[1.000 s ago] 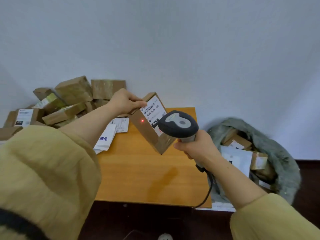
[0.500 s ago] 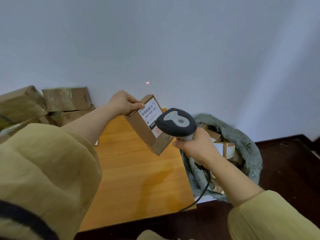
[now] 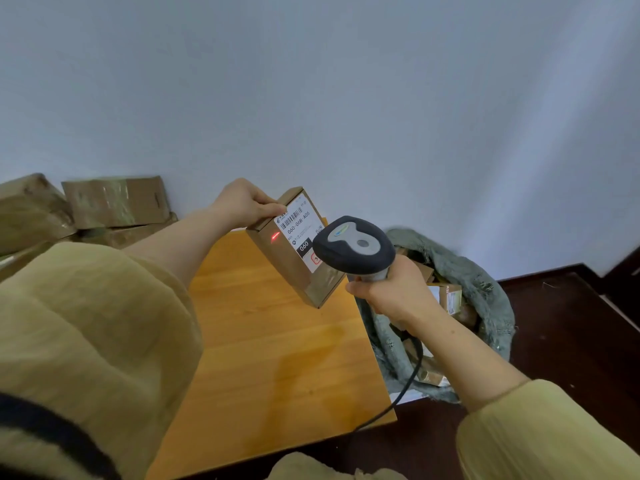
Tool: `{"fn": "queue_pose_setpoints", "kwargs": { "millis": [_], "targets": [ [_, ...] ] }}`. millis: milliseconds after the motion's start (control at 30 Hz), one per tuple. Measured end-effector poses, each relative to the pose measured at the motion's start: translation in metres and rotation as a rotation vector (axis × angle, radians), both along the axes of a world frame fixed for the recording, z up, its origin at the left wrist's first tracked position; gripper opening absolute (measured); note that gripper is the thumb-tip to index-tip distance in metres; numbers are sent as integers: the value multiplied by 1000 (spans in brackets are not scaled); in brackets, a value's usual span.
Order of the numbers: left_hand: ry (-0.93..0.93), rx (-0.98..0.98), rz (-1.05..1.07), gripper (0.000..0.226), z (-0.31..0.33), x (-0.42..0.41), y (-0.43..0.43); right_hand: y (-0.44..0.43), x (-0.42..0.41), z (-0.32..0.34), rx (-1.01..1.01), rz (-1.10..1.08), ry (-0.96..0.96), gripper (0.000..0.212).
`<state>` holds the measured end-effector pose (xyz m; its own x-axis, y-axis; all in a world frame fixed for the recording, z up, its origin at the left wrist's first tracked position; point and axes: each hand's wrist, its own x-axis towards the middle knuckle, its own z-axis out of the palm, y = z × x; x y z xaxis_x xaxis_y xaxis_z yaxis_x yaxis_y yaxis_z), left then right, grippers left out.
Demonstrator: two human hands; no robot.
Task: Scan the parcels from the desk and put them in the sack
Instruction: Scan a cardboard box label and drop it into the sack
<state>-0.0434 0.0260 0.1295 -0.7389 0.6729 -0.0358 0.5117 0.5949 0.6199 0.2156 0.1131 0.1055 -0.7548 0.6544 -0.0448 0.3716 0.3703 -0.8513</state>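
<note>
Pale wall runs behind the wooden tabletop (image 3: 277,341), where a heap of brown boxes (image 3: 114,202) at the far left tells me plenty is left to scan. On the floor to the right, the grey sack (image 3: 485,292) gapes with several parcels already inside.

The parcel (image 3: 294,268) in hand hangs above the tabletop's far right corner. The left hand (image 3: 246,202) has its fingers (image 3: 270,207) curled over the top end. The right hand (image 3: 391,292) is wrapped round the grip of the scanner (image 3: 353,245), whose head is just beside the box.

Its long axis slopes from the left hand down and right, toward me, with the label (image 3: 301,223) facing the scanner and the barcode at the high end. The red beam mark (image 3: 275,236) seems to sit on bare cardboard just left of the label, so I judge this scan is not yet made.
</note>
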Motion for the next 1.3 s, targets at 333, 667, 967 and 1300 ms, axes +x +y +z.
{"fn": "queue_pose_setpoints", "kwargs": {
  "millis": [333,667,967,1300],
  "targets": [
    [-59,18,27,20,-15,-11,21,16,-8,-12,-112,-20,31,13],
    [-683,91,194,37,-95,67,130,91,38,-66,-641,-328,142,13],
    [-945,123,604,58,-202,133,285,236,90,-133,-844,-479,143,8],
    [-1030,122,682,59,-288,152,411,328,99,-199,-932,-453,25,7]
  ]
}}
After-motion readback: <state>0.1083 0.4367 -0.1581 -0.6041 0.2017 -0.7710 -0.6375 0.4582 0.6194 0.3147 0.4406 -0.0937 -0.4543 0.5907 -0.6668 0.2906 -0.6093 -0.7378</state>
